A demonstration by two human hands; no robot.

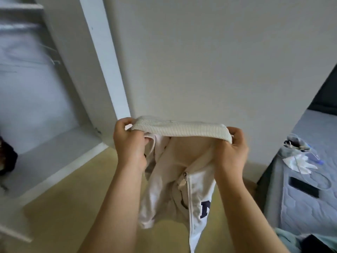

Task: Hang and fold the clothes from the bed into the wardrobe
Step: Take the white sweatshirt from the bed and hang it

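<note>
Here: cream zip jacket point(164, 181) held up in mid-air, between the open wardrobe point(54, 141) on the left and the bed point(300, 212) on the right. Soft fleecy cloth, hanging limp and bunched. Its ribbed band point(178, 131), finely corded, is pulled flat and straight across the top. Left hand point(129, 143) grips one end of the band, fingers curled over it; right hand point(231, 148) pinches the other end, thumb under, fingers on top. A pale zip point(189, 201) runs down the hanging part, with a navy letter point(205, 209) just beside it, partly hidden by the right forearm. Behind is a plain off-white wall point(218, 61); below, a smooth yellowish floor point(73, 189). The wardrobe is white inside; thin hangers point(52, 58) show blurred up high, and a dark garment point(7, 156) sits at its left edge. The bed has a quilted grey-blue cover; on it lie a flat black slab point(303, 187) and crumpled white bits point(299, 162), too small to identify.
</note>
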